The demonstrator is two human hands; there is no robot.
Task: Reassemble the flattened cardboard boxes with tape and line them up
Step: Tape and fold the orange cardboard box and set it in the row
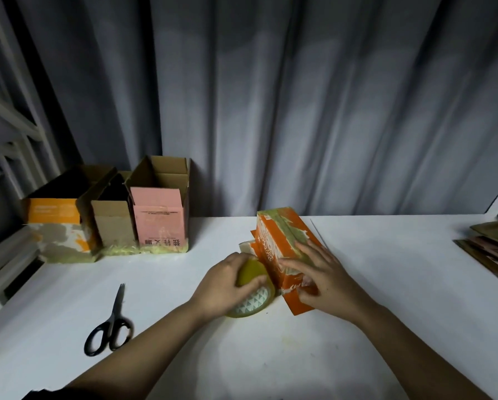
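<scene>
Two hands: left hand (227, 280) grips glossy tape roll (252, 295); right hand (320, 277) presses orange box (282, 241).

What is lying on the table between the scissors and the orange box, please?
In the head view, the tape roll lies between the scissors and the orange box, gripped by the left hand.

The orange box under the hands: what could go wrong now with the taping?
1. The right hand lies flat on the orange box and does not grip it, so a pull on the tape roll, held by the left hand, may shift or tip the box.
2. The scissors lie apart to the left; reaching for them may free the box or let the tape go slack.
</scene>
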